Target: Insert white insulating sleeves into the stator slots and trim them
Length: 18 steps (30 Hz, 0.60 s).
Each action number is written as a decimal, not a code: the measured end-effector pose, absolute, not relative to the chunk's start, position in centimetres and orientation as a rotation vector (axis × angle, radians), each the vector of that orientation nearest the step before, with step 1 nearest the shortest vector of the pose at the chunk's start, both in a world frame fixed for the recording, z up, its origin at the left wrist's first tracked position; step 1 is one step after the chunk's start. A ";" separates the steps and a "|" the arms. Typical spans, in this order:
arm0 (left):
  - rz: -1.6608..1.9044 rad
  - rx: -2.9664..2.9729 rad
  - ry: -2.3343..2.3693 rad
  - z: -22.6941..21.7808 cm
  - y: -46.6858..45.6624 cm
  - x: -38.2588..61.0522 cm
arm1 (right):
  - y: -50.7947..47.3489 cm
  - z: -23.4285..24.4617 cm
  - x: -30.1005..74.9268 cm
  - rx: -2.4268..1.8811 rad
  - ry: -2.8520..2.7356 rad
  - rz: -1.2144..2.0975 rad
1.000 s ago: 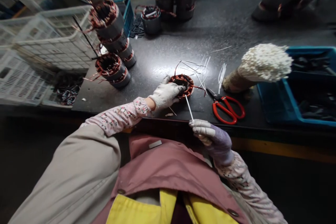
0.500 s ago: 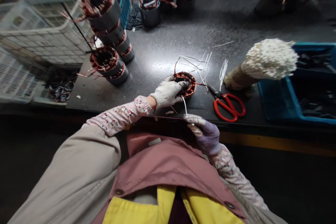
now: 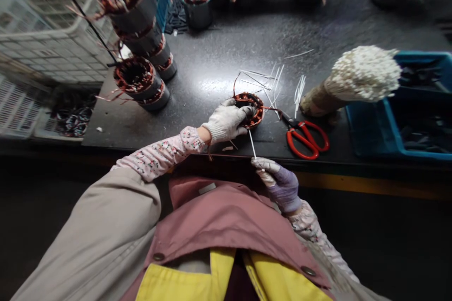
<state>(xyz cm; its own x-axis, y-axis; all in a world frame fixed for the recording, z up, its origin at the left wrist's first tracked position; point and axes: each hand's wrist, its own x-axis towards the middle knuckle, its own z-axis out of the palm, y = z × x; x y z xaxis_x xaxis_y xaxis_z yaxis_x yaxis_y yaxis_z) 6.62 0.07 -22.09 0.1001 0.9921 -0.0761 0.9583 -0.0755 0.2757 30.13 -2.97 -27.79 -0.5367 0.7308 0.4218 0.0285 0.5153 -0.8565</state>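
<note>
A small motor stator (image 3: 251, 107) with copper windings lies on the dark workbench (image 3: 226, 61) near its front edge. My left hand (image 3: 226, 121), in a white knit glove, is closed around the stator's near side. My right hand (image 3: 274, 179), in a purple-backed glove, sits just below the bench edge and pinches a thin white sleeve tube (image 3: 252, 144) that slants up toward the stator. Loose white tubes (image 3: 273, 85) lie scattered just behind the stator.
Red-handled scissors (image 3: 306, 137) lie right of the stator. A thick bundle of white tubes (image 3: 353, 80) leans on a blue bin (image 3: 367, 136). Stacked stators (image 3: 141, 51) stand at left beside white plastic crates (image 3: 42, 37). More stators (image 3: 197, 4) stand at the back.
My right hand with the white tube drew in toward the bench edge and the stator, then eased back slightly. The view tilted a little. My left hand stayed on the stator.
</note>
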 end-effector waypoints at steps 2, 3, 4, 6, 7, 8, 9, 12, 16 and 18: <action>0.205 2.120 1.924 -22.1 -0.1 6.6 | -2.1 -28.3 28.7 -0.667 -1.879 1.055; 0.228 2.109 1.925 -22.1 -0.3 6.7 | -1.6 -28.5 27.8 -0.697 -1.850 1.043; 0.265 2.084 1.942 -22.2 -0.6 6.7 | -1.0 -28.7 26.9 -0.729 -1.817 1.033; 0.397 2.003 2.000 -22.5 -1.2 6.9 | 0.0 -29.0 25.3 -0.788 -1.745 1.031; 0.485 1.970 2.015 -22.8 -1.5 7.1 | 0.3 -28.9 24.7 -0.812 -1.711 1.040; 0.580 1.956 2.014 -23.2 -1.8 7.2 | 0.5 -28.8 24.4 -0.826 -1.688 1.049; 0.673 1.967 1.993 -23.7 -2.0 7.2 | 0.6 -28.6 24.3 -0.833 -1.679 1.051; 0.898 2.062 1.917 -25.1 -2.0 7.3 | 0.5 -27.6 24.8 -0.829 -1.739 0.970; 0.996 2.152 1.804 -26.0 -1.4 6.8 | 0.7 -26.4 25.1 -0.830 -1.867 0.856; 1.000 2.181 1.752 -26.1 -1.2 6.6 | 1.3 -26.3 24.6 -0.836 -1.921 0.835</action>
<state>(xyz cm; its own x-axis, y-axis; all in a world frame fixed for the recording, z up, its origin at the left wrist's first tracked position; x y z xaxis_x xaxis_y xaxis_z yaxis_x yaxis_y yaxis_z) 6.64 -1.20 -26.08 0.0846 0.9167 0.3904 0.8026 -0.2949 0.5186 24.60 1.33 -26.28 -0.4081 0.8022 0.4359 0.2290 0.5521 -0.8017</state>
